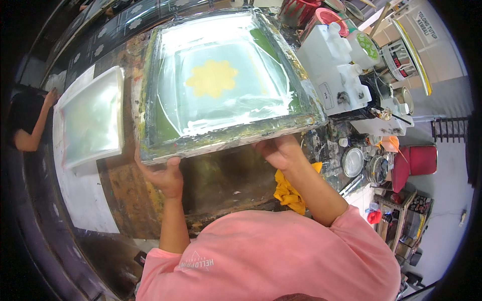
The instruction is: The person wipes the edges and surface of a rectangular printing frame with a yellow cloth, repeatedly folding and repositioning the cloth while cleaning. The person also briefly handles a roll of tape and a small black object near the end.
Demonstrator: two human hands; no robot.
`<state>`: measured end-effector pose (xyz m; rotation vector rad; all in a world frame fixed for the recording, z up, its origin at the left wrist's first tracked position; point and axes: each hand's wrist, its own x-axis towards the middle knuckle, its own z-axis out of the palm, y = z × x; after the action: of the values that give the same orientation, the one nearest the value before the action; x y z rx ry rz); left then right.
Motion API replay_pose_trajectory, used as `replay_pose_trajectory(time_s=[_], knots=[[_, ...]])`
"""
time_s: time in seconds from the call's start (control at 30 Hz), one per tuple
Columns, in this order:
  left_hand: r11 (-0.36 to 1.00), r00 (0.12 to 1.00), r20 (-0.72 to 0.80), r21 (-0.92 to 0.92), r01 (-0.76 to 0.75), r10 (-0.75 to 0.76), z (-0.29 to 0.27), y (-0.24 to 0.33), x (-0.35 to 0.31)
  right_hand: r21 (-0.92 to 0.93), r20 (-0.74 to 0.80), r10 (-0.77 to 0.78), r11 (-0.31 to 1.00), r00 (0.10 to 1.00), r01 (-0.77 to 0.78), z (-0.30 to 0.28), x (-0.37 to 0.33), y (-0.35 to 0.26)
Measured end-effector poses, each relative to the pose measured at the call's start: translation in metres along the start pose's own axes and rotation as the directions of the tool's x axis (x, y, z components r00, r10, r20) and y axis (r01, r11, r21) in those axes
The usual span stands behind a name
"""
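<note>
1. From the head view, one screen frame (pixel 216 106) is held over the bench (pixel 125 193), near edge apparently raised; I'd call this the lifting-or-lowering step.
2. The left hand (pixel 168 176) pinches its near-left corner; the right hand (pixel 278 151) is beneath the near edge, fingers hidden, grip untellable.
3. Next, I'd judge, calls for both hands steadying it evenly.
4. Counted: one yellow flower shape (pixel 211 79), one yellow cloth (pixel 288 191), at least two white jugs (pixel 321 55).

Yellow cloth (pixel 288 194): crumpled, below the right fingers (pixel 264 149). White plastic jug (pixel 317 52): beyond them, up and to the right. Round tin (pixel 353 162): right of them. Red chair (pixel 423 160): farther right, well apart. Co-worker in dark top (pixel 27 115): well left of these fingers.
</note>
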<state>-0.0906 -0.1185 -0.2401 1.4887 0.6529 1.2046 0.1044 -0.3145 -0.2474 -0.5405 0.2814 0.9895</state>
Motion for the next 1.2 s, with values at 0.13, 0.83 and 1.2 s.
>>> replay_pose_trajectory(time_s=[0.13, 0.83, 1.2], knots=[[1.0, 1.0, 0.029, 0.019, -0.008, 0.008, -0.004, 0.004, 0.002, -0.032, -0.005, -0.003, 0.999, 1.0, 0.002, 0.008, -0.011, -0.005], [0.963, 0.996, 0.009, 0.254, -0.086, 0.086, -0.011, -0.036, -0.01, -0.994, -0.025, -0.868, 0.074, 0.496, 0.08, -0.087, -0.209, -0.107], [0.982, 0.992, 0.074, 0.168, 0.087, -0.1, -0.011, -0.037, -0.025, -0.833, 0.433, -0.691, -0.552, 0.579, -0.035, -0.042, -0.2, -0.1]])
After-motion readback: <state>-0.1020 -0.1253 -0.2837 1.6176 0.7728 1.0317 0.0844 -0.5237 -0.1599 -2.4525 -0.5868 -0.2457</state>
